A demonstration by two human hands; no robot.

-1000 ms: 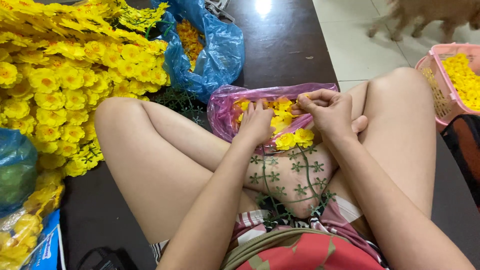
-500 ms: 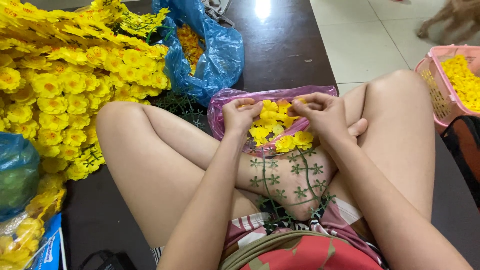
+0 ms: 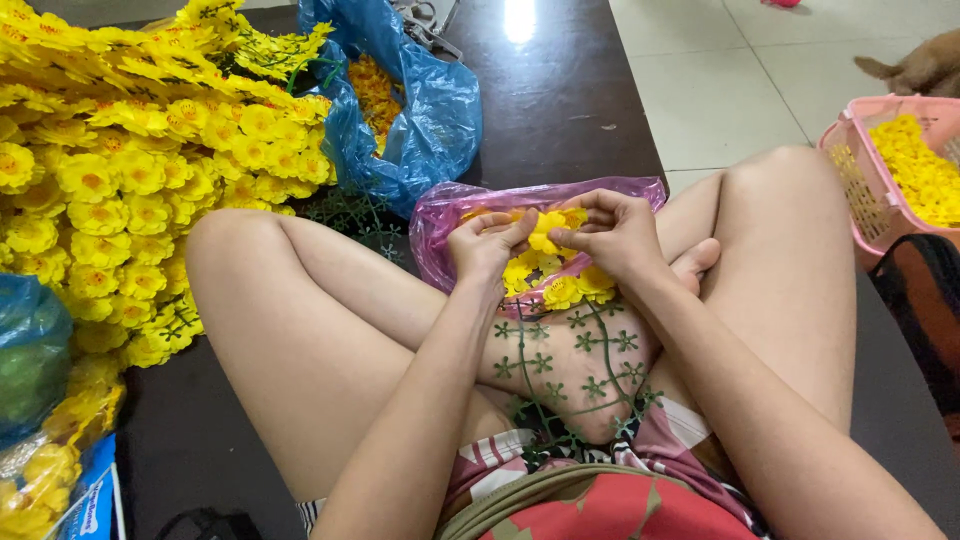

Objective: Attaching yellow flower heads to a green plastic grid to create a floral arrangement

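Both hands have lifted slightly toward frame centre. Left hand (image 3: 487, 243) and right hand (image 3: 612, 232) pinch a small yellow fabric flower (image 3: 546, 230) above the green plastic star-tipped lattice stem (image 3: 570, 365), before the crinkled pink plastic bag (image 3: 440, 225).

Dark floor (image 3: 570, 110), yellow flower pile (image 3: 130, 170), blue bag (image 3: 425, 110)

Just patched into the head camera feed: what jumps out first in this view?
The big heap of bright yellow artificial flowers filling the upper left stands out most. At centre, the left hand and right hand pinch a small yellow fabric blossom over an open pink plastic bag, with a green plastic stem lattice lying across the legs below. A pink plastic basket of yellow blossoms sits at the right edge.
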